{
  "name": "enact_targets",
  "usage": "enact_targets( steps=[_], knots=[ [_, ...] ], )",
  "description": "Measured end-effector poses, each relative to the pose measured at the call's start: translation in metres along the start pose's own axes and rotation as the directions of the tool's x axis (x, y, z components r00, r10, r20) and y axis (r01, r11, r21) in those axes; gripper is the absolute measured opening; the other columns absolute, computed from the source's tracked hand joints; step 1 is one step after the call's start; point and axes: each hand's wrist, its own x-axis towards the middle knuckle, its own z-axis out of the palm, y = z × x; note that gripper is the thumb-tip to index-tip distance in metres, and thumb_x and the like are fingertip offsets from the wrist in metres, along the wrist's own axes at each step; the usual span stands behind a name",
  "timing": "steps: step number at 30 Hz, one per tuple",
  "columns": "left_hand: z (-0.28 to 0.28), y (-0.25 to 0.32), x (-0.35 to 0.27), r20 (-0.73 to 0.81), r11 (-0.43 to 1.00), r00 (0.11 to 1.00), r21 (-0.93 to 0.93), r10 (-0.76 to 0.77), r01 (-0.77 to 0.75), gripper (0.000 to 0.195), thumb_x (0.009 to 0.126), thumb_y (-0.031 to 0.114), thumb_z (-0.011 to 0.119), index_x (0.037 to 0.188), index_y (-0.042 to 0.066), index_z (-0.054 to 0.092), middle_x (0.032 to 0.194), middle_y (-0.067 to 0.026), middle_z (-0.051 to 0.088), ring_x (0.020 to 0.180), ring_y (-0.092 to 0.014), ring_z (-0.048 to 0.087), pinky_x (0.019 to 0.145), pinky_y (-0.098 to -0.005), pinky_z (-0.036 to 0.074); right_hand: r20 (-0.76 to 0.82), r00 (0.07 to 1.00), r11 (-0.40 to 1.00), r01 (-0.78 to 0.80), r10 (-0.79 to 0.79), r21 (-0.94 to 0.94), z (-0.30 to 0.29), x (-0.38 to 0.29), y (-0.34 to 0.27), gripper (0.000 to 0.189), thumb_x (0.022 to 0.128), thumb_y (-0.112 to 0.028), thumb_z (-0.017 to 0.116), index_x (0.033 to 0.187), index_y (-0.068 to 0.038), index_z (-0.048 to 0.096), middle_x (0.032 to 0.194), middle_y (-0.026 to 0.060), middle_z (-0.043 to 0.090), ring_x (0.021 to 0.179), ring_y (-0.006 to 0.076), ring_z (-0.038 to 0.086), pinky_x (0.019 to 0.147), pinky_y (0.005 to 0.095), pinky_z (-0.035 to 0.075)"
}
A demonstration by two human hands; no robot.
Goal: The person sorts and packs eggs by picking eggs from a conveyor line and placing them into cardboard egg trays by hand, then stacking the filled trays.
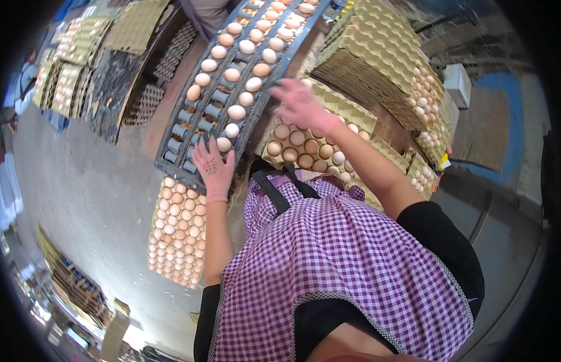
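Observation:
My left hand (213, 171), in a pink glove with dark fingertips, rests over the near end of a roller conveyor (196, 182). Its fingers are spread, and a white egg (224, 145) sits just beside them; whatever lies under the palm is hidden. My right hand (302, 106), gloved alike and slightly blurred, hovers with fingers apart at the conveyor's right edge, above a pulp tray of eggs (311, 145). No egg shows in it. Brown and white eggs (236, 112) lie in lanes between the rollers, while several near rollers (175, 145) are bare.
A tall stack of pulp egg trays (371, 77) rises on the right. Below the conveyor's near end stand filled egg trays (178, 231). A table (113, 86) with egg trays (77, 50) is at upper left. Part of another person (208, 16) shows beyond the conveyor.

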Motion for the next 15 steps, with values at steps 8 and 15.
enact_targets(
  steps=[8, 15],
  knots=[
    [0.045, 0.199, 0.144, 0.372, 0.915, 0.842, -0.256, 0.390, -0.311, 0.076, 0.097, 0.052, 0.050, 0.151, -0.002, 0.040, 0.159, -0.0215, 0.035, 0.147, -0.036, 0.033, 0.122, -0.0470, 0.021, -0.155, 0.714, 0.668, -0.697, 0.683, -0.261, -0.022, -0.168, 0.108, 0.065, 0.102, -0.044, 0.049, 0.152, -0.003, 0.040, 0.150, 0.0291, 0.044, 0.138, 0.0443, 0.043, 0.117, 0.0515, 0.031],
    [0.164, 0.213, 0.118, 0.123, 0.909, 0.902, -0.010, 0.414, -0.416, 0.060, 0.103, 0.037, 0.046, 0.146, -0.004, 0.043, 0.153, -0.0215, 0.039, 0.143, -0.043, 0.032, 0.120, -0.0488, 0.027, -0.108, 0.621, 0.582, -0.772, 0.776, -0.257, -0.003, -0.186, 0.052, 0.062, 0.100, -0.040, 0.052, 0.150, -0.006, 0.041, 0.153, 0.0265, 0.041, 0.140, 0.0464, 0.037, 0.120, 0.0517, 0.025]
  ],
)
